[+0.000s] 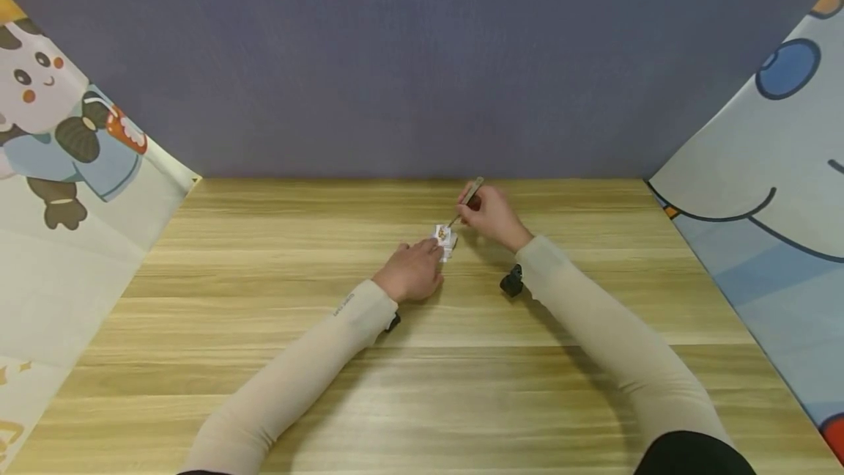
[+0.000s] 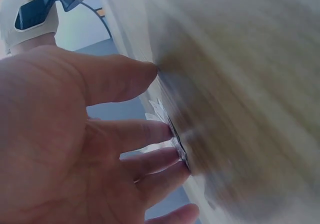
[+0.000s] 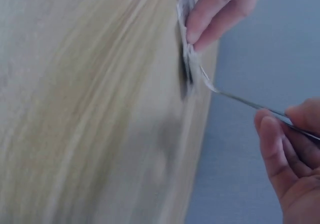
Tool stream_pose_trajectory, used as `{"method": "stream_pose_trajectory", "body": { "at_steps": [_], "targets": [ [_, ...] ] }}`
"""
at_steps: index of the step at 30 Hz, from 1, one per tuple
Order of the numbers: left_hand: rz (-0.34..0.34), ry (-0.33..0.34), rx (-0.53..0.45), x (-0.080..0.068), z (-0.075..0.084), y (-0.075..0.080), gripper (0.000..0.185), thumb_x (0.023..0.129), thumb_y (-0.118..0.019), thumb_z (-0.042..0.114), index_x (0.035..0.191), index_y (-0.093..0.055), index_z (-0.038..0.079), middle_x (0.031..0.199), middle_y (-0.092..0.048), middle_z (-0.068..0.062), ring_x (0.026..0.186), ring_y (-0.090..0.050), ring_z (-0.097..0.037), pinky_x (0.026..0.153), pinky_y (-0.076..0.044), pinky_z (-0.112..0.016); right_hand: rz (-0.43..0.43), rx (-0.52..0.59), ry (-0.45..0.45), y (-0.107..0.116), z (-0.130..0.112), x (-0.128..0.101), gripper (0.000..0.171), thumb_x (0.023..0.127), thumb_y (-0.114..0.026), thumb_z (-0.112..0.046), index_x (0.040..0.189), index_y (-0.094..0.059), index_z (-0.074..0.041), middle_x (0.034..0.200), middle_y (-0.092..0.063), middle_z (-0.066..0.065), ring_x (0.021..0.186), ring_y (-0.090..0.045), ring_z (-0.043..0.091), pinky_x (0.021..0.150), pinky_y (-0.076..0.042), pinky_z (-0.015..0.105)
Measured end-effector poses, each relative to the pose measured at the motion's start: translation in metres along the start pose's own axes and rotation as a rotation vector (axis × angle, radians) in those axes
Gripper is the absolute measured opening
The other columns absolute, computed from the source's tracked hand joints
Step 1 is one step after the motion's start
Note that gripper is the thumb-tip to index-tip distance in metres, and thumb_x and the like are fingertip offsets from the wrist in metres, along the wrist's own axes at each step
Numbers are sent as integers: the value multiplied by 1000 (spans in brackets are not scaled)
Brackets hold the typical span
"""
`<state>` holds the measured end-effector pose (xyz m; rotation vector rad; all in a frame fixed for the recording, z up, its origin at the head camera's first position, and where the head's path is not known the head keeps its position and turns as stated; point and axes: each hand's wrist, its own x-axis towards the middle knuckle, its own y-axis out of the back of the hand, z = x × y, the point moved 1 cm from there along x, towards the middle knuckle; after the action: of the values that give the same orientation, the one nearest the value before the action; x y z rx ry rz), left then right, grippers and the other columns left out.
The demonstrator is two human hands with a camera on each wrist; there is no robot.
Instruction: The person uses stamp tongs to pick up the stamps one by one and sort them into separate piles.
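A small white sheet (image 1: 446,239) with an orange picture lies on the wooden table (image 1: 264,328), towards the back middle. My left hand (image 1: 427,253) rests beside it, and the fingertips (image 3: 200,31) press on its near edge. In the left wrist view the sheet (image 2: 169,123) lies under those fairly straight fingers (image 2: 150,134). My right hand (image 1: 476,215) pinches thin metal tweezers (image 1: 467,200) and sits just behind and to the right of the sheet. The tweezers' tip (image 3: 212,89) touches the sheet's (image 3: 189,64) edge.
A grey-blue wall (image 1: 422,57) closes the back of the table. Printed cartoon cloths hang at the left (image 1: 66,167) and right (image 1: 758,189) sides. A black wrist-camera mount (image 1: 511,282) sits under my right forearm. Bare wood stretches along the front of the table.
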<state>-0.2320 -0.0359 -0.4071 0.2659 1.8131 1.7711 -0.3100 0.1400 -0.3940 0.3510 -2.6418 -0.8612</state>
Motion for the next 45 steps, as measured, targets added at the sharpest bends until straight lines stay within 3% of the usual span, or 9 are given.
{"method": "stream_pose_trajectory", "body": {
  "at_steps": [6, 14, 20, 25, 36, 42, 45],
  "targets": [
    [-6, -10, 16, 0, 3, 2, 59, 99, -45, 36, 147, -32, 4, 153, -23, -11, 140, -21, -24, 108, -23, -48, 101, 27, 38, 20, -5, -6, 2, 90, -62, -4, 92, -61, -3, 80, -64, 13, 70, -64, 32, 56, -52, 32],
    [-25, 13, -5, 1, -5, 6, 58, 100, -44, 37, 147, -33, 6, 154, -23, -7, 140, -20, -22, 108, -20, -51, 241, -43, 82, 58, 3, -14, 6, 91, -63, -8, 93, -63, -2, 77, -67, 13, 66, -65, 30, 53, -52, 27],
    [-22, 21, -69, 2, -11, 5, 58, 99, -45, 36, 148, -31, 6, 154, -23, -8, 140, -20, -22, 108, -19, -51, 219, -62, -36, 70, 29, -19, 7, 90, -61, -4, 94, -61, 2, 81, -66, 17, 67, -66, 26, 55, -52, 27],
    [-21, 27, -128, 3, -11, 4, 61, 99, -46, 34, 151, -24, 10, 155, -21, -7, 140, -19, -21, 109, -17, -50, 194, -79, -121, 72, 47, -21, 7, 90, -58, -2, 94, -61, 3, 82, -65, 17, 72, -66, 33, 57, -52, 29],
    [8, 14, -104, 5, -12, 4, 57, 98, -47, 33, 147, -33, 8, 153, -25, -9, 139, -21, -23, 109, -18, -50, 170, -256, -122, 71, 58, -24, 9, 89, -57, -4, 91, -64, 1, 74, -63, 10, 66, -60, 22, 59, -49, 37],
    [11, 14, -113, 6, -11, 3, 54, 99, -45, 32, 147, -34, 9, 154, -21, -7, 140, -17, -24, 110, -15, -49, 181, -273, -121, 72, 56, -25, 7, 89, -59, -5, 91, -65, -1, 77, -63, 10, 69, -60, 23, 61, -49, 39],
    [36, 13, -113, 6, -10, 3, 55, 98, -47, 33, 147, -35, 11, 152, -24, -8, 137, -21, -27, 107, -20, -49, 209, -267, -130, 72, 52, -25, 6, 90, -59, -7, 91, -64, -4, 79, -64, 9, 70, -60, 23, 61, -49, 39]
  ]
}}
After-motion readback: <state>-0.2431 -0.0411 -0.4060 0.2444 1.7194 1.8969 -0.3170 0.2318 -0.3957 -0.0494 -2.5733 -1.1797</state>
